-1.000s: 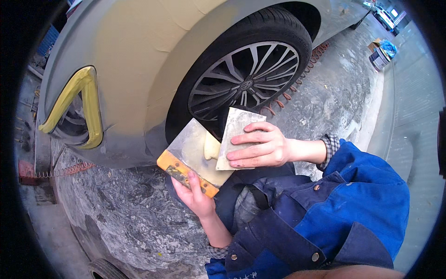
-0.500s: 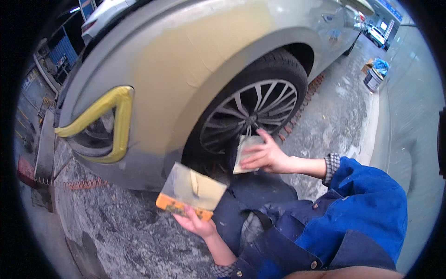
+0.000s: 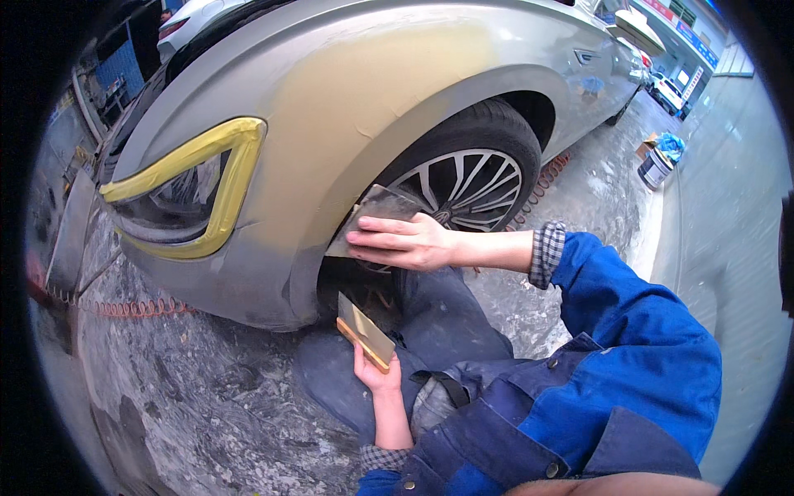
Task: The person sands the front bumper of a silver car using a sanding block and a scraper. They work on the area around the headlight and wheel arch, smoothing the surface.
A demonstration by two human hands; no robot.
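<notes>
My left hand (image 3: 378, 370), low in front of my knees, is closed round the yellow-orange handle of a wide flat putty knife (image 3: 364, 328). Its blade points up and leftward, seen at a slant. My right hand (image 3: 411, 241) grips a thin flat grey putty spreader (image 3: 383, 204), fingers laid across its face. The spreader lies at the front edge of the wheel arch on a grey car fender (image 3: 298, 178); I cannot tell whether it touches. Smooth beige filler (image 3: 385, 70) covers a broad patch of the fender above the wheel (image 3: 475, 178).
Yellow tape (image 3: 234, 165) frames the headlight. A coiled red-brown hose (image 3: 136, 308) runs along the stained floor and behind the wheel. A pail (image 3: 655, 168) with blue plastic above it stands by the pale wall (image 3: 719, 207) at right.
My right hand has moved up and left with the spreader, to the wheel arch edge. The left hand's putty knife has tipped, its broad face turned away. The view has shifted slightly.
</notes>
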